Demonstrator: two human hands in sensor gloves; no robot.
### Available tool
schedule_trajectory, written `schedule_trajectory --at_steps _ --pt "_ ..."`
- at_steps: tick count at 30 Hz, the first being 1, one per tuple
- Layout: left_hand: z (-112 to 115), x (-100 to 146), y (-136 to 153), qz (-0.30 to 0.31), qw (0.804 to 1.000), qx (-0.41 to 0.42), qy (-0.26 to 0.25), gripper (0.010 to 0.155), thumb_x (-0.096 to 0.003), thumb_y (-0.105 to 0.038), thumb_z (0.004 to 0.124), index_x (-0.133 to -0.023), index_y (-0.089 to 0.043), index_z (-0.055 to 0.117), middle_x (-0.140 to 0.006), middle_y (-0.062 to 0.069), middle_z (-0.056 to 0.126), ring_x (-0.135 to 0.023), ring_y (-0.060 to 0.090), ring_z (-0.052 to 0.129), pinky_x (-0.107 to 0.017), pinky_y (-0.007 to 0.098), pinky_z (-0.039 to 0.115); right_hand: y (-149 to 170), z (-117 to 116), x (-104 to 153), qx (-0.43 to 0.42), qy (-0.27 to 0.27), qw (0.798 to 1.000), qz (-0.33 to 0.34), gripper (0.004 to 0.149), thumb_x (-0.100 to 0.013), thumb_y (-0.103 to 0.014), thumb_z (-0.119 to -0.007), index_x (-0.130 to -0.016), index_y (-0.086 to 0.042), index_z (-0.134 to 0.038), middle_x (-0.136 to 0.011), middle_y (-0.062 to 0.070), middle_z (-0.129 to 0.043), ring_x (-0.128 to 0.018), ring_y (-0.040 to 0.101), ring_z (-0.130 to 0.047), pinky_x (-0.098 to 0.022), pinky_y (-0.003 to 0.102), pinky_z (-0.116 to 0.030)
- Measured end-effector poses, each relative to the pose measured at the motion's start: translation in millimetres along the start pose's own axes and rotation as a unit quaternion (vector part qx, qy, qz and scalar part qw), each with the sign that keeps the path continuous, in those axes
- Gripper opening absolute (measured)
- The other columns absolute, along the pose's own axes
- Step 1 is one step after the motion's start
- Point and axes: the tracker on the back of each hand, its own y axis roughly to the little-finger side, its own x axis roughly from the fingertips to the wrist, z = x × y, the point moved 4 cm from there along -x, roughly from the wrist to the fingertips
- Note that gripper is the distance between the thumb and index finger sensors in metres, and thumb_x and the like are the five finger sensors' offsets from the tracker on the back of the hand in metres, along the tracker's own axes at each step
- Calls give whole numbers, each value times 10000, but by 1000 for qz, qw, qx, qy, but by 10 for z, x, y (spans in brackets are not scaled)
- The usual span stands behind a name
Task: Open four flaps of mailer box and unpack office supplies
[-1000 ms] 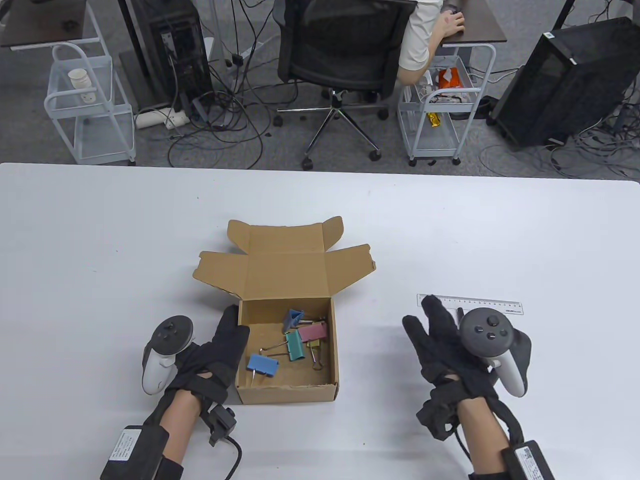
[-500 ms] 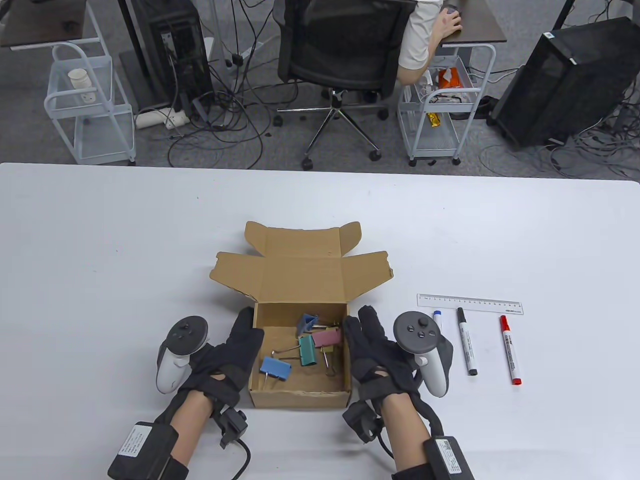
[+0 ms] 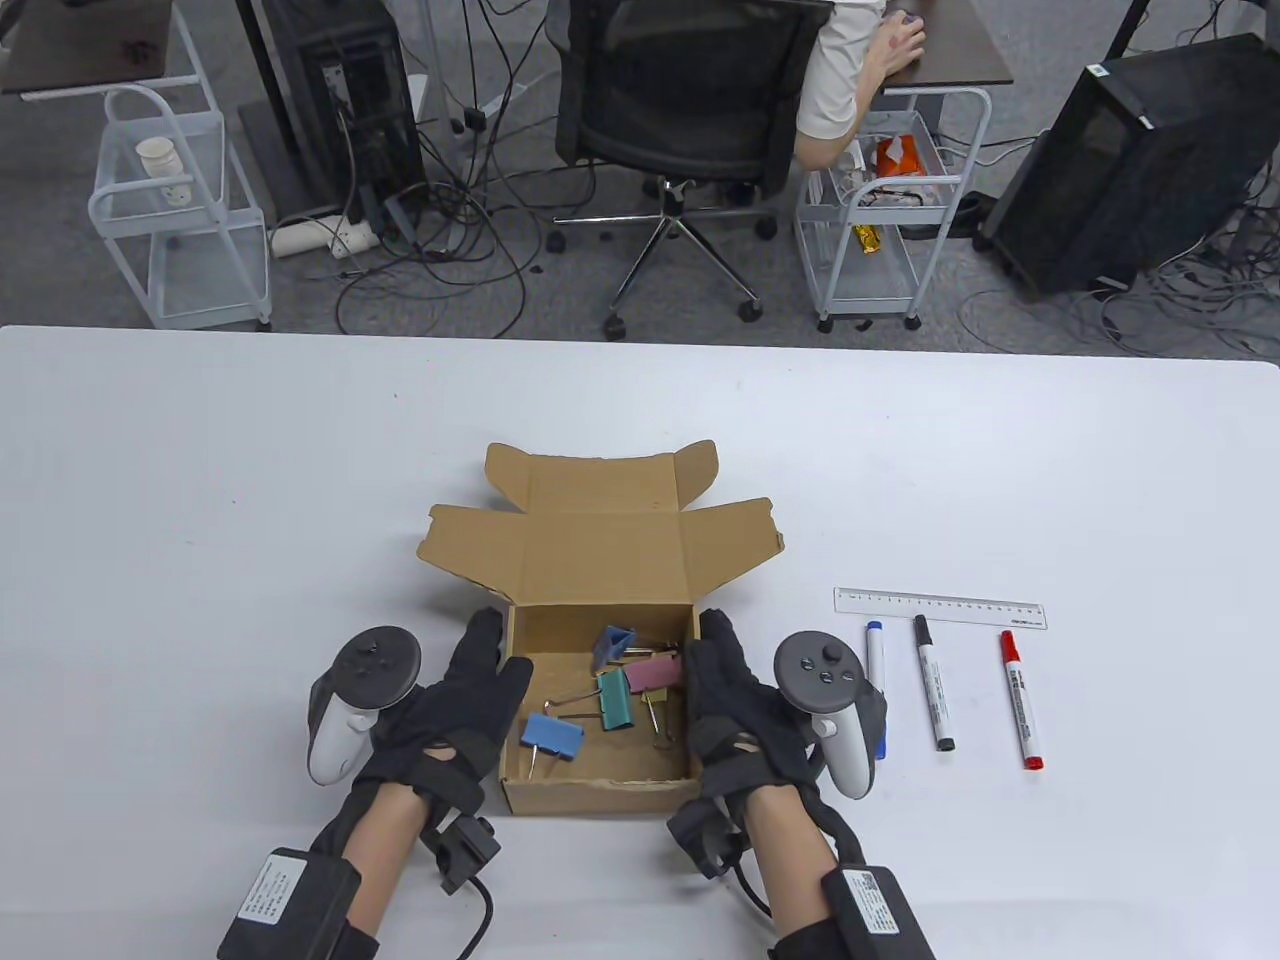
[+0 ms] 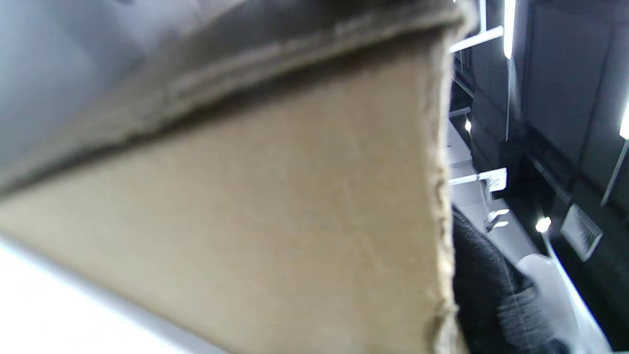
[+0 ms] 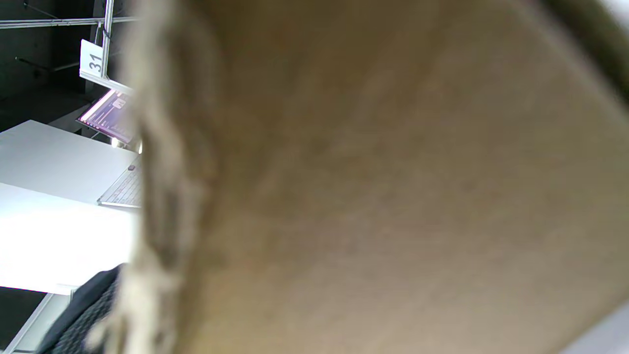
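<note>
The brown mailer box stands with its flaps folded out and its lid flap lying back. Inside lie several binder clips: light blue, green, pink and dark blue. My left hand grips the box's left wall with the thumb over the rim. My right hand grips the right wall the same way. Cardboard fills the left wrist view and the right wrist view.
To the right of the box on the white table lie a clear ruler, a blue marker, a black marker and a red marker. Past the far table edge are a chair and carts.
My right hand left the markers and ruler, moved left and took hold of the box's right wall. The box and my left hand shifted slightly right.
</note>
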Motion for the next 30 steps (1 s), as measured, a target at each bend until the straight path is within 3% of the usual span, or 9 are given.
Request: schedule_trajectory --at_steps 5,11,15,18,22,26,27,29,30 --pt "36 179 -619 38 975 -217 -39 835 -623 -463 675 -1150 -39 187 -1222 280 172 -1126 559 295 -772 637 424 -4 1 -3 10 6 1000 -1 640 -657 -402 -403 -1176 -64 -239 -1236 336 -370 -1031 647 -545 -716 720 -573" --pt "527 -36 -1131 -7 905 -422 52 761 -598 -472 761 -1161 -90 421 -1234 210 427 -1131 492 511 -781 603 523 7 11 -3 13 14 1000 -2 639 -658 -402 -413 -1176 -65 -255 -1232 336 -394 -1026 638 -566 -713 721 -575" --pt "829 -289 -1094 -82 856 -489 148 761 -578 -488 808 -1156 -121 475 -1231 181 500 -1129 456 604 -785 590 573 11 17 -5 15 18 1000 -2 636 -658 -400 -417 -1177 -66 -264 -1229 336 -406 -1026 630 -574 -712 721 -576" --pt "939 -449 -1009 -119 828 -519 175 797 -561 -497 835 -1162 -137 456 -1231 180 494 -1133 451 617 -789 584 586 9 19 -6 17 18 1000 -2 635 -658 -399 -420 -1177 -66 -267 -1229 336 -409 -1025 629 -577 -713 720 -578" --pt "970 -612 -924 -137 818 -530 175 864 -548 -499 852 -1171 -142 372 -1212 252 449 -1135 450 617 -792 580 589 7 20 -8 22 20 1000 0 635 -658 -397 -423 -1176 -63 -272 -1228 333 -415 -1023 628 -582 -712 719 -581" --pt "1009 -698 -834 -149 809 -536 189 887 -542 -496 858 -1172 -192 312 -1197 351 546 -1128 458 635 -793 577 598 6 21 -10 30 25 999 1 634 -657 -396 -427 -1176 -61 -282 -1226 331 -426 -1021 620 -593 -711 718 -584" --pt "1029 -717 -789 -157 803 -539 201 882 -540 -493 862 -1173 -202 320 -1233 252 531 -1132 457 630 -794 579 597 3 24 -7 34 28 999 -1 633 -657 -396 -430 -1176 -63 -286 -1225 329 -432 -1018 618 -600 -709 719 -585" --pt "1064 -745 -706 -168 794 -544 214 905 -539 -489 861 -1190 -195 303 -1238 241 512 -1140 443 625 -797 582 590 1 25 -7 40 29 999 0 632 -657 -397 -430 -1176 -63 -292 -1222 328 -442 -1015 615 -610 -708 718 -587" --pt "1077 -756 -680 -170 791 -548 213 924 -536 -483 865 -1197 -201 284 -1248 131 527 -1144 441 618 -798 587 585 3 25 -8 40 29 999 0 634 -657 -398 -429 -1176 -62 -292 -1223 328 -441 -1015 613 -612 -709 717 -587"
